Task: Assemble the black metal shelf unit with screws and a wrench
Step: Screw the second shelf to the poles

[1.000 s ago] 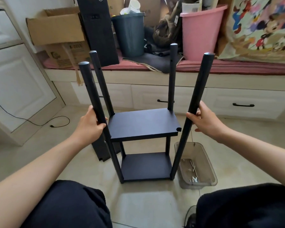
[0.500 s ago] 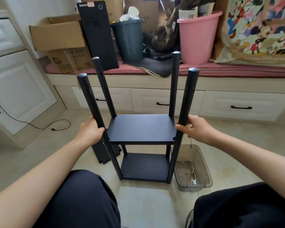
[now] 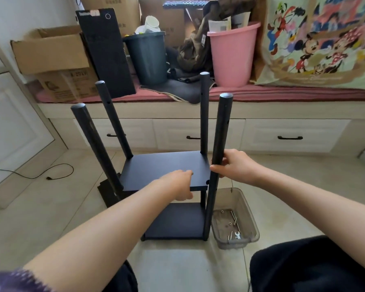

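Both my bare forearms reached forward from the bottom corners of the view, angled in toward each other. My left hand was stretched out ahead, palm down, fingers lying over the front edge of a flat board with the thumb tucked under it, pinching that edge. My right hand was just beside it and a little higher, fingers and thumb curled round an upright post, wrist straight. A dark patterned sleeve showed at my left elbow, and my dark-clothed knees sat below both arms.
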Demonstrator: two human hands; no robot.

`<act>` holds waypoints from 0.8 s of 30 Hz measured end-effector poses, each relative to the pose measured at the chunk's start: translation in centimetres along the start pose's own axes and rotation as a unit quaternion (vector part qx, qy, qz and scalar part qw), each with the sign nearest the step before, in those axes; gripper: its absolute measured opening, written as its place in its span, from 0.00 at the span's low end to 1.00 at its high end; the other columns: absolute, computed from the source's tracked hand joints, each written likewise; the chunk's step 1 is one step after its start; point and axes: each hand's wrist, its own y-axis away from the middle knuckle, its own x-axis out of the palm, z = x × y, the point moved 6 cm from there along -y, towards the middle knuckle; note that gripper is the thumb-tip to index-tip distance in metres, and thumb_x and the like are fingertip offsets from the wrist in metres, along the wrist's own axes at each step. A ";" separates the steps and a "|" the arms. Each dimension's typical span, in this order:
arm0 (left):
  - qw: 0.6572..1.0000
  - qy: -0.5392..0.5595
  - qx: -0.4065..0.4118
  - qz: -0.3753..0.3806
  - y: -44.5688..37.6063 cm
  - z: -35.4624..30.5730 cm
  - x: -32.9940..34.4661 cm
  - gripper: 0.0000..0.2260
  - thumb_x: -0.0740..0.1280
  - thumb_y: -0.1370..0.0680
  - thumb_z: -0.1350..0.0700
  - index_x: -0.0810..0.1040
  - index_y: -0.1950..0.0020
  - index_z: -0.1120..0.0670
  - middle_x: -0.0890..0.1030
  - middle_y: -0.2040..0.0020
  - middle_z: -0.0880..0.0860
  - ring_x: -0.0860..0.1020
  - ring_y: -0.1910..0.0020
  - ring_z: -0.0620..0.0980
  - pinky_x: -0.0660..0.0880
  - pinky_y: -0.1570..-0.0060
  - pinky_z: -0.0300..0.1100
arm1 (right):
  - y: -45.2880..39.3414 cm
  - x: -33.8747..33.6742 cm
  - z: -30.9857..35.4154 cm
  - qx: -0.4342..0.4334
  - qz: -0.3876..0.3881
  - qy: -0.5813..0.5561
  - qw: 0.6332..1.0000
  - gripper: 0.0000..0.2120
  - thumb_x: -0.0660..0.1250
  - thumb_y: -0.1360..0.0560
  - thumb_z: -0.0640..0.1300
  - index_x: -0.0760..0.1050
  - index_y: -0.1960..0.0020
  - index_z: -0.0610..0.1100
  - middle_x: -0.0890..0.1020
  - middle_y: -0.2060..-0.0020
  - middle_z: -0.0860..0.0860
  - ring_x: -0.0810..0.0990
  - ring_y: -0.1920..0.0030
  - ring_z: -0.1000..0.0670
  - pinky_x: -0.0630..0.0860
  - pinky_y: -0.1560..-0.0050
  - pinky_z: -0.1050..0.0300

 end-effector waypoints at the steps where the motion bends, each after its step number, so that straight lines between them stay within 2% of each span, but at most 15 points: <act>1: 1.000 -0.020 0.010 -0.019 -0.5 -0.6 0.6 0.31 0.66 0.19 0.53 0.55 0.19 0.51 0.65 0.24 0.54 0.65 0.27 0.60 0.71 0.34 0.57 | 0.2 0.0 -0.1 -0.002 -0.002 -0.004 1.000 0.06 0.69 0.24 0.47 0.74 0.57 0.56 0.84 0.60 0.52 0.84 0.59 0.52 0.81 0.53 0.54; 3: 0.998 -0.050 0.011 -0.032 -1.3 -1.0 1.9 0.36 0.66 0.18 0.55 0.47 0.18 0.50 0.51 0.18 0.53 0.51 0.21 0.65 0.64 0.31 0.65 | 0.6 0.0 -0.5 -0.005 -0.001 -0.022 1.000 0.08 0.69 0.23 0.46 0.73 0.57 0.58 0.84 0.60 0.53 0.84 0.61 0.54 0.78 0.59 0.60; 5: 0.999 -0.043 0.006 -0.027 -2.1 -0.8 2.9 0.40 0.66 0.18 0.52 0.38 0.18 0.48 0.40 0.17 0.50 0.39 0.21 0.67 0.53 0.29 0.73 | 0.9 -0.2 -0.8 -0.004 0.003 -0.045 0.999 0.09 0.70 0.24 0.46 0.74 0.57 0.58 0.85 0.60 0.54 0.85 0.62 0.55 0.75 0.62 0.64; 7: 0.999 -0.036 -0.002 -0.037 -2.8 -0.5 3.6 0.43 0.66 0.18 0.47 0.35 0.18 0.47 0.35 0.18 0.50 0.34 0.21 0.67 0.48 0.30 0.76 | 1.0 -0.6 -0.8 -0.006 0.007 -0.060 0.998 0.09 0.71 0.24 0.45 0.75 0.58 0.59 0.85 0.60 0.55 0.85 0.62 0.55 0.75 0.65 0.66; 14: 0.995 -0.032 0.002 -0.091 -4.2 0.8 5.3 0.47 0.65 0.21 0.37 0.30 0.21 0.42 0.31 0.19 0.49 0.31 0.22 0.66 0.41 0.33 0.79 | 0.3 -0.1 -0.3 -0.022 0.021 -0.074 0.997 0.10 0.71 0.24 0.45 0.75 0.56 0.60 0.84 0.60 0.57 0.85 0.61 0.58 0.74 0.66 0.70; 17: 0.995 -0.028 0.004 -0.099 -4.3 0.8 5.6 0.48 0.65 0.23 0.34 0.30 0.21 0.41 0.32 0.19 0.49 0.31 0.22 0.66 0.40 0.33 0.79 | 0.1 0.1 0.2 -0.036 0.022 -0.078 0.996 0.10 0.72 0.24 0.45 0.75 0.55 0.60 0.85 0.59 0.56 0.85 0.60 0.55 0.79 0.62 0.65; 20: 0.993 -0.028 0.004 -0.115 -4.4 0.6 5.7 0.47 0.63 0.24 0.31 0.32 0.21 0.41 0.33 0.18 0.49 0.31 0.22 0.66 0.40 0.33 0.79 | -0.2 0.1 0.2 -0.040 0.029 -0.080 0.996 0.11 0.72 0.25 0.44 0.75 0.54 0.60 0.85 0.58 0.54 0.86 0.59 0.52 0.82 0.56 0.58; 24: 0.990 -0.003 -0.001 -0.138 -4.2 0.4 5.4 0.43 0.60 0.23 0.30 0.38 0.18 0.43 0.37 0.17 0.49 0.34 0.21 0.67 0.40 0.33 0.78 | -0.4 0.1 0.1 -0.040 0.045 -0.086 0.994 0.12 0.72 0.25 0.43 0.76 0.53 0.60 0.86 0.58 0.53 0.86 0.59 0.52 0.82 0.55 0.60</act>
